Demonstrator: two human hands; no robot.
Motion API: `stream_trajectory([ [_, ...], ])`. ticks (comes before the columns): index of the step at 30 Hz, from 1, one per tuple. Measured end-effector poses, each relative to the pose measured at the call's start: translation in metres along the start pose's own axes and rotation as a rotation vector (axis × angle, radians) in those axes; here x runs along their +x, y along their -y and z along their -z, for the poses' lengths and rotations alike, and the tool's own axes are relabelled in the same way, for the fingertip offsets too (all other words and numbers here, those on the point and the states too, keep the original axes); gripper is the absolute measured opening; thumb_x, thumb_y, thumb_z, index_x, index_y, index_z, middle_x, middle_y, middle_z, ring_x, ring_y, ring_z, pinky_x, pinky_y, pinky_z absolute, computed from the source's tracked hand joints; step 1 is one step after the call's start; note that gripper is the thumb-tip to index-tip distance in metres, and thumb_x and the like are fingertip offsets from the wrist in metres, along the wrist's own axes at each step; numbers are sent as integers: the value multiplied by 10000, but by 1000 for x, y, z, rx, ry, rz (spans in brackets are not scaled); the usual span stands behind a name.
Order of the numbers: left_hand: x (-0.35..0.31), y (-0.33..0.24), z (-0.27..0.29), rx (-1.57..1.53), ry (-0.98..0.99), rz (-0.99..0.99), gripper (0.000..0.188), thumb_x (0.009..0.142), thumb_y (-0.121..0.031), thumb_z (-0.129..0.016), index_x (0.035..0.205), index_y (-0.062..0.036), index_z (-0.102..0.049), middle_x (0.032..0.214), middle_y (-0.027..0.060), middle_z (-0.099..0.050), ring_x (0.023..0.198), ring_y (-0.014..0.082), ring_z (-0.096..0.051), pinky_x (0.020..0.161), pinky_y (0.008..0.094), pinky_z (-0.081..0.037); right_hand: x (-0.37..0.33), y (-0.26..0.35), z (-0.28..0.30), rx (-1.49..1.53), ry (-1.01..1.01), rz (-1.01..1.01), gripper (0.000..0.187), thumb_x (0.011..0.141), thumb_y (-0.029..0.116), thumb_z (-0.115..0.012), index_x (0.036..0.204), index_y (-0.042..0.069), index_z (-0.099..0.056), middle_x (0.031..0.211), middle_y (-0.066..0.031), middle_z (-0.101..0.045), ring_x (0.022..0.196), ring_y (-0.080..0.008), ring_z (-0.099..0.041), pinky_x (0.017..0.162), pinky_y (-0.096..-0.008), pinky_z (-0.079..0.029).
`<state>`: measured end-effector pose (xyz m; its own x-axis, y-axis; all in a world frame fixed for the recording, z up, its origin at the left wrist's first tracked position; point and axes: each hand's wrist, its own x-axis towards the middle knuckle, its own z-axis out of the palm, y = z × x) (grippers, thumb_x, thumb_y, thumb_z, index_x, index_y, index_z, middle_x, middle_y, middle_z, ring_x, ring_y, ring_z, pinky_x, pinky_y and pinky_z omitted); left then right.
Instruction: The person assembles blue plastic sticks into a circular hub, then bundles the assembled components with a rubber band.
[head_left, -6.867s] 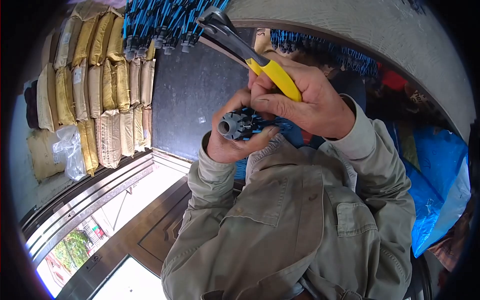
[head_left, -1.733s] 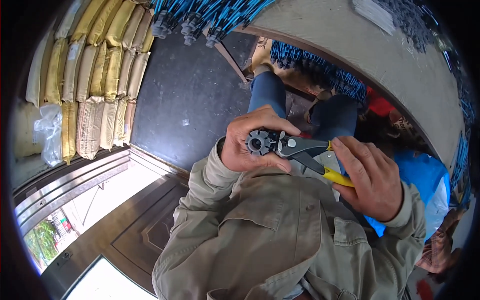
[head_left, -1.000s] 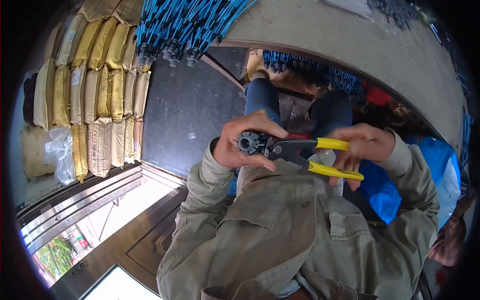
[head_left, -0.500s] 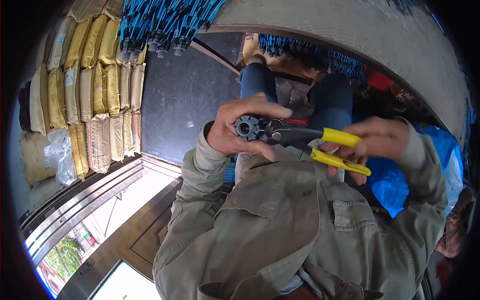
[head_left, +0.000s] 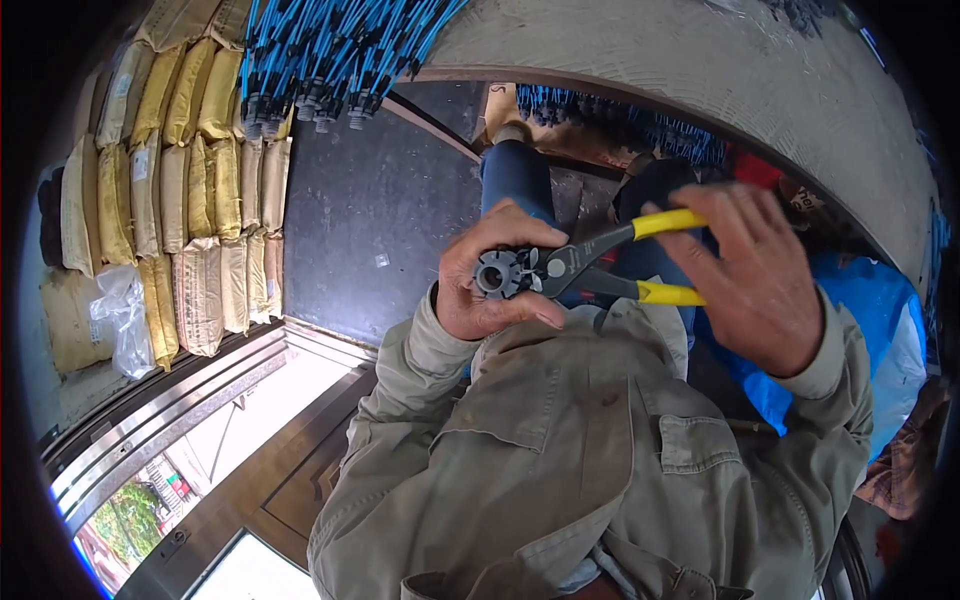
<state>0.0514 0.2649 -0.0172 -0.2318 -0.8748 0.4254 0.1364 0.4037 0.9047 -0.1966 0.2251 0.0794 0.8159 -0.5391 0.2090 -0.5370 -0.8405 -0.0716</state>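
My left hand (head_left: 458,296) is curled around a dark grey plastic cylinder (head_left: 497,274) with a round hole and notched rim facing up. Its thumb and forefinger reach toward the pliers. In my right hand (head_left: 762,285) is a pair of pliers (head_left: 596,250) with yellow grips, the handles spread apart. The fingers lie over the upper grip, and the lower grip ends against the hand. The pliers' head meets the right side of the cylinder. Small light-coloured bits show there; what the jaws touch is partly hidden.
Blue rods with black ends (head_left: 335,60) hang over the worktop edge (head_left: 640,45) ahead. Wrapped packages (head_left: 180,190) are stacked at left, beside a clear plastic bag (head_left: 122,320). A dark board (head_left: 350,210) lies left of my legs. Blue plastic sheeting (head_left: 865,295) is at right.
My right hand has moved up and turned, shifting its hold on the pliers. The pliers have tilted, with their handles now higher and spread wider. My left hand still holds the cylinder.
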Motion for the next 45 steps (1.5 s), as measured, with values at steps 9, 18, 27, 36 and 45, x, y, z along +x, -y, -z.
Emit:
stream_trajectory([
  [9, -3, -1, 0, 18, -78, -24, 585, 538, -223, -853, 1007, 6, -591, 912, 89, -612, 757, 172, -529, 701, 296, -408, 2, 6, -12, -56, 12, -25, 280, 651, 109, -643, 920, 33, -624, 983, -119, -527, 809, -274, -555, 687, -358, -466],
  [18, 1, -1, -2, 60, -92, -62, 551, 556, -183, -845, 1008, 0, -588, 881, 75, -610, 752, 170, -532, 695, 293, -405, 9, -2, -5, -107, 22, 55, 222, 660, 140, -656, 841, 42, -573, 910, -122, -506, 746, -243, -543, 615, -337, -468],
  [27, 5, -3, -2, 86, -91, 11, 519, 572, -167, -837, 1000, -6, -591, 875, 74, -610, 766, 163, -529, 698, 290, -405, 5, -8, -11, -164, 70, 71, 252, 651, 177, -665, 770, 57, -478, 784, -91, -428, 661, -222, -509, 557, -327, -445],
  [36, 4, -2, 7, -33, -28, 63, 502, 564, -176, -841, 967, -14, -590, 889, 71, -606, 778, 163, -534, 721, 292, -403, 11, -17, -14, 1257, 574, -337, 232, 825, 207, -621, 854, 50, -454, 724, -88, -551, 534, -209, -589, 459, -293, -426],
  [45, -6, -4, 11, 8, -27, 77, 607, 547, -441, -808, 932, -59, -536, 836, 93, -585, 804, 215, -567, 717, 342, -453, 9, -1, -16, 934, 458, -165, 219, 878, 194, -560, 944, 52, -408, 668, -116, -579, 522, -259, -604, 442, -317, -426],
])
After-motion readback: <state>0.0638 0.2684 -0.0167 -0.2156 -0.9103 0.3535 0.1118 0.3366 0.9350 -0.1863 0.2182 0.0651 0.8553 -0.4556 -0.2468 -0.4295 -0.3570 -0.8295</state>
